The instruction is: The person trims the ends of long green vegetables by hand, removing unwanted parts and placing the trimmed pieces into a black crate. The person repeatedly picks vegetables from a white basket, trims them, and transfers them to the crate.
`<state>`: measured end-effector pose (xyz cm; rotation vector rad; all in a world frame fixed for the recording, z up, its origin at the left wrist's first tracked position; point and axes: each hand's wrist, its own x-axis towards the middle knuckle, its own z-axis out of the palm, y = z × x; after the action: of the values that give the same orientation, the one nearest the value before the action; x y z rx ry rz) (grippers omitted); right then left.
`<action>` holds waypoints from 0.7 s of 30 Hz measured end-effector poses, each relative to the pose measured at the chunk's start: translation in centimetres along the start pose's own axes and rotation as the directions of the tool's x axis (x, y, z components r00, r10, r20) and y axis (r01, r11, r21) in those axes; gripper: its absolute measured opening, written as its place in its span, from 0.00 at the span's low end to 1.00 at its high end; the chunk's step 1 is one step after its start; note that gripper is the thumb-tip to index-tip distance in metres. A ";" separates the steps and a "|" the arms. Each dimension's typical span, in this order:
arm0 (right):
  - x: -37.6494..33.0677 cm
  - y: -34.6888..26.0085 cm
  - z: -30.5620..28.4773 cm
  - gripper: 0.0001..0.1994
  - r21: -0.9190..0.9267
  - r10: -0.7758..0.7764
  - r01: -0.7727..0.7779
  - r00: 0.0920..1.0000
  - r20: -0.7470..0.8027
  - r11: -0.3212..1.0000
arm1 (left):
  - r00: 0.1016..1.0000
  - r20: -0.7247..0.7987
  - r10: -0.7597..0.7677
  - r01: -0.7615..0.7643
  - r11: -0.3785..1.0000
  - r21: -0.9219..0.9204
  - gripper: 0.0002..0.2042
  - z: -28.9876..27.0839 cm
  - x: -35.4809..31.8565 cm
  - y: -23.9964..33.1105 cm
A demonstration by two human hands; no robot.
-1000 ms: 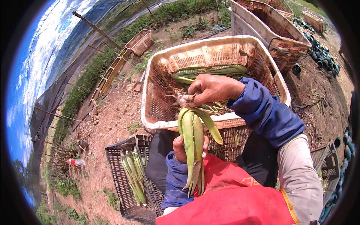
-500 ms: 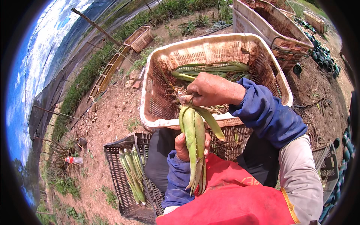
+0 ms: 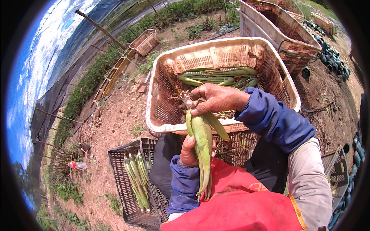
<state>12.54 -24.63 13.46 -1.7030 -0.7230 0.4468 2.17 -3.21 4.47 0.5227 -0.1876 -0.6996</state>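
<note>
In front of me I hold an aloe plant (image 3: 201, 142), its thick green leaves hanging down over my red apron and its rooted base pointing up and away. My left hand (image 3: 189, 152) is wrapped round the leaves from behind, thumb on their left side. At the base, the thumb and fingers of my right hand (image 3: 217, 98) pinch the plant where the leaves meet the brownish root stub (image 3: 187, 101). Beneath the hands stands a dirty white plastic crate (image 3: 216, 47) with more aloe plants (image 3: 223, 74) lying at its far side.
A black crate (image 3: 115, 161) with trimmed pale-green leaves (image 3: 137, 179) sits on the ground at my left. Stacked larger crates (image 3: 277, 27) rise at the far right, near piled dark green pots (image 3: 334, 57). A red-capped bottle (image 3: 78, 165) lies on the soil at left.
My right hand has turned from a fist at the root stub to a pinch with the thumb along the leaf base. The plant has twisted slightly; my left hand stays round the leaves.
</note>
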 end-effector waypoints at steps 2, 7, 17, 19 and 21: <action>-0.1 -0.2 0.4 0.18 0.064 0.031 -0.030 0.999 -0.020 0.998 | 1.000 -0.012 -0.003 0.003 1.000 -0.017 0.33 0.2 -0.1 0.1; 0.4 0.3 0.7 0.20 -0.030 -0.066 0.063 0.991 -0.121 0.998 | 1.000 0.018 -0.012 0.013 1.000 -0.012 0.33 0.8 -0.1 0.2; 0.7 1.1 2.1 0.20 0.122 -0.063 0.101 0.957 -0.284 0.987 | 0.986 -0.169 -0.001 0.022 0.992 0.123 0.34 1.5 0.1 0.2; 0.7 1.1 2.0 0.21 0.088 -0.048 0.079 0.949 -0.311 0.993 | 0.996 -0.082 -0.041 0.049 0.994 0.098 0.34 1.6 0.1 0.1; 0.5 1.3 1.5 0.21 0.289 -0.003 0.076 0.970 -0.244 0.954 | 0.998 -0.048 -0.033 0.037 0.995 0.089 0.34 1.5 0.1 0.1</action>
<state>12.22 -23.36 11.90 -1.4259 -0.4841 0.2958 1.77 -3.77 5.85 0.6292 -0.1673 -0.7146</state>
